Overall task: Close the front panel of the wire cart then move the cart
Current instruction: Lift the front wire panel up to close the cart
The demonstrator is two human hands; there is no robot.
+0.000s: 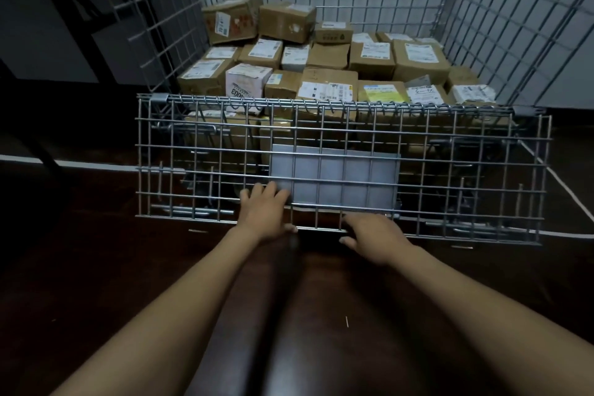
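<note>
A grey wire cart (501, 10) stands in front of me, filled with several cardboard parcels (328, 77). Its hinged front panel (180, 157) hangs folded down and outward from the top bar of the lower front; a pale card (337, 177) is fixed at its middle. My left hand (265, 212) grips the panel's lower edge left of centre, fingers curled over the wires. My right hand (373, 238) holds the same bottom edge right of centre, fingers hooked under it.
Dark wooden floor (96, 267) lies under and around the cart. A white cable (565, 193) runs along the floor at the right. A pale wall is behind the cart, and dark furniture (48, 26) stands at the left.
</note>
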